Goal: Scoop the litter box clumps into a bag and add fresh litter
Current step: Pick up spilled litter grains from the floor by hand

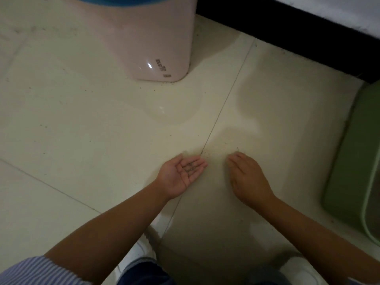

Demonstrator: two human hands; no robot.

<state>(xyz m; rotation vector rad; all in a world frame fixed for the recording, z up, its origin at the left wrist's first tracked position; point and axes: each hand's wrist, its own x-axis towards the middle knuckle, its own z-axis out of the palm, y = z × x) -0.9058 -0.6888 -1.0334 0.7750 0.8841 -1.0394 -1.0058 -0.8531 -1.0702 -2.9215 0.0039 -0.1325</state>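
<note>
A: Left hand [182, 175], state?

B: Palm up, low centre of frame, fingers [197, 164] straight and relaxed, slightly cupped. A few dark litter grains [190, 167] lie on the palm and fingers. Nothing pinched.

A: Right hand [247, 177]?

B: Palm down, just right of the left hand, the two apart. Fingers together and nearly straight, tips at or just above the floor [82, 124], can't tell which. Holds nothing.

A: Litter box?

B: Green tub [357, 167] at the right edge of frame, cut off, looks like the litter box but the inside isn't visible. Well right of the right hand.

A: Other litter?

B: Scattered specks on the floor near the tile seam, just above both hands, more around the base of the pink bin [156, 38].

A: Where's that bin?

B: Top centre, standing on the floor, blue rim at the top edge, small printed label low on its side.

A: Anything else?

B: Dark strip along the upper right. Striped sleeve [35, 270] lower left, white shoe [298, 270] lower right.
</note>
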